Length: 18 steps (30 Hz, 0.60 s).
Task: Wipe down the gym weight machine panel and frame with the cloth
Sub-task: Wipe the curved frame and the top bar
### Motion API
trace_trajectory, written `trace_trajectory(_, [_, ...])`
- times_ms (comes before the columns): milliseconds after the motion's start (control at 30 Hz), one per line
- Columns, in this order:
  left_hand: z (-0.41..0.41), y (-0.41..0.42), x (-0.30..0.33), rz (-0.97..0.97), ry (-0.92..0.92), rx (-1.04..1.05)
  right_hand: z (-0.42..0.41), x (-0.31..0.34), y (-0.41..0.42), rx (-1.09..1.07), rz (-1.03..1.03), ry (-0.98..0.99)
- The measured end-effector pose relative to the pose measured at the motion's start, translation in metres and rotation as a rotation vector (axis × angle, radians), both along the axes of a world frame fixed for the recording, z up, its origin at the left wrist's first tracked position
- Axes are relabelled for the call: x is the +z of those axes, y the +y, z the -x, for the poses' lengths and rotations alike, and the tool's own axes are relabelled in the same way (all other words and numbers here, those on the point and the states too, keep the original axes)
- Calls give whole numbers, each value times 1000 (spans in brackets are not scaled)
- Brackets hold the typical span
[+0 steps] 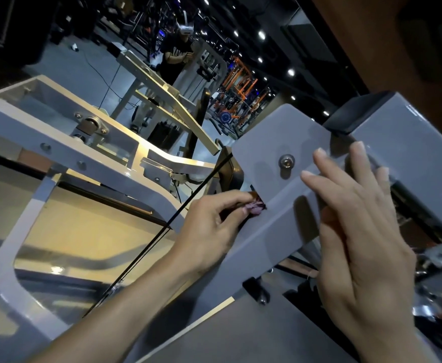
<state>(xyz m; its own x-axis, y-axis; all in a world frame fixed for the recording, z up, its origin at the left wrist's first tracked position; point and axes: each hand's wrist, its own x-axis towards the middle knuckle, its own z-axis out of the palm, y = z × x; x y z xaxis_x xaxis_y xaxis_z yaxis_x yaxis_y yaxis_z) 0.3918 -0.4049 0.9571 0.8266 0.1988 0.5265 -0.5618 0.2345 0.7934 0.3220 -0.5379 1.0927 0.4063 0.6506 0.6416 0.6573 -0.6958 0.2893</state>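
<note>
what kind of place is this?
Most likely a commercial gym: grey weight machine frame up close with a cable running through it, and orange racks in the background.

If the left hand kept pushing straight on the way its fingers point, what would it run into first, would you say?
Probably the grey panel. The left hand pinches the purple cloth right at the panel's edge, beside a dark gap; depth there is unclear, so the cloth might slip into the gap instead.

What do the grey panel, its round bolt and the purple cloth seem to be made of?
Grey panel: likely painted sheet metal, smooth and satin, with soft reflections.
Bolt: bare, polished metal, a bright glint on its head.
Purple cloth: soft, fuzzy fabric, maybe microfibre; only a small tuft shows, pinched in the left hand at the panel's edge.
</note>
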Motion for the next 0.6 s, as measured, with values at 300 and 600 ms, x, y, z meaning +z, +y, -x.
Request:
trace_trajectory(300, [38, 3, -10, -25, -128, 101, 1, -4, -1, 19, -26, 9])
trace_trajectory(600, [49, 0, -9, -85, -154, 212, 6, -12, 0, 4, 23, 36])
